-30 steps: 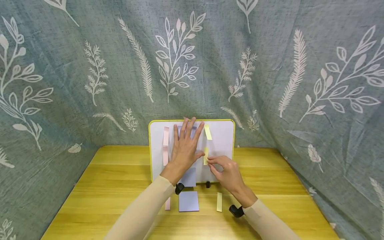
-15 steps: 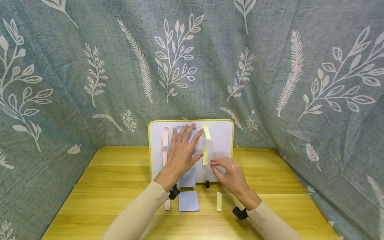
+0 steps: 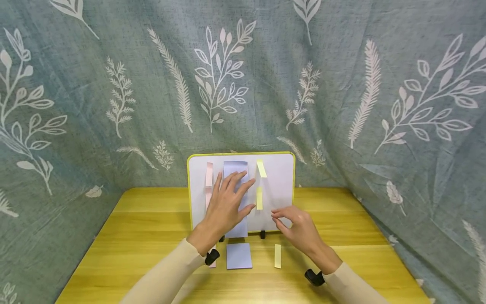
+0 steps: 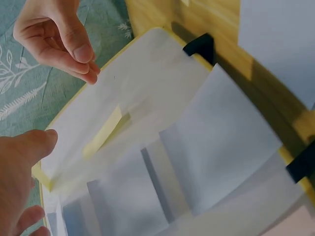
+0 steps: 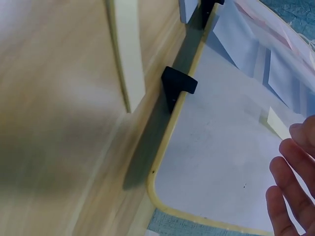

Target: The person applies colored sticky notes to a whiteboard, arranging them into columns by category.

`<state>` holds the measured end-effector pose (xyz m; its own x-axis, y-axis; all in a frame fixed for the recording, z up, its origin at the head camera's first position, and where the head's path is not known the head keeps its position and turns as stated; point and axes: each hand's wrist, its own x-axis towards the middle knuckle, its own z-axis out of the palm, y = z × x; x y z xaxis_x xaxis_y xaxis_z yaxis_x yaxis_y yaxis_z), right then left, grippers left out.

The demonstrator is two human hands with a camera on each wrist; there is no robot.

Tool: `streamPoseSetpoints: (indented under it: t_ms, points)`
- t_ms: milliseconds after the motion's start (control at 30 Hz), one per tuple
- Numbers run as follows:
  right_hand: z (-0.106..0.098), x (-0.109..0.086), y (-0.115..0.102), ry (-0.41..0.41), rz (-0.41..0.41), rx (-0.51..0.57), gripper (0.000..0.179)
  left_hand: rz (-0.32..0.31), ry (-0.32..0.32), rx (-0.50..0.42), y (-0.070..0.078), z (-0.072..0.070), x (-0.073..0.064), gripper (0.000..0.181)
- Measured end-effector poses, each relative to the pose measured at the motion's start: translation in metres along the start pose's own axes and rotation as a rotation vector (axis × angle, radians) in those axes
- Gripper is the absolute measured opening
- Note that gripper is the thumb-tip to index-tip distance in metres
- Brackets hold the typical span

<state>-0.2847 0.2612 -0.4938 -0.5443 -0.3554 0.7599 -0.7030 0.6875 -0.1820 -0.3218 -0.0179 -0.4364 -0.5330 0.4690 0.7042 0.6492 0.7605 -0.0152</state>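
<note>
A whiteboard (image 3: 279,181) with a yellow frame stands upright on the table. My left hand (image 3: 224,207) hovers before its middle, fingers spread and holding nothing. Behind that hand run overlapping blue sticky notes (image 3: 235,165), their lower edges lifting in the left wrist view. To the right are an upper yellow sticky strip (image 3: 262,168) and a lower yellow strip (image 4: 106,130), which sticks out from the board. My right hand (image 3: 298,226) is right of and below the lower strip, its thumb close to the loosely bent fingers (image 5: 290,189); nothing shows between them.
Pink sticky strips (image 3: 209,174) hang on the board's left side. A blue note pad (image 3: 239,256), a yellow strip pad (image 3: 277,256) and a partly hidden pink pad lie in front on the wooden table (image 3: 152,236). Black feet (image 5: 178,86) support the board. A patterned cloth surrounds the table.
My right hand has come away from the lower yellow strip, moving right and down. My left hand has slid down and left, uncovering more of the blue notes. The yellow strip stays on the board.
</note>
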Motion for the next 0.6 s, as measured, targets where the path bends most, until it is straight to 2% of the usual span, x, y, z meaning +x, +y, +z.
streamPoseSetpoints:
  t_ms: [300, 600]
  points:
    - [-0.006, -0.015, 0.002, -0.042, 0.018, 0.007, 0.023, 0.010, 0.003, -0.106, 0.003, 0.004, -0.015, 0.068]
    - [-0.009, -0.031, 0.006, -0.122, 0.017, 0.018, 0.021, 0.012, -0.020, -0.139, 0.006, 0.009, -0.032, 0.065]
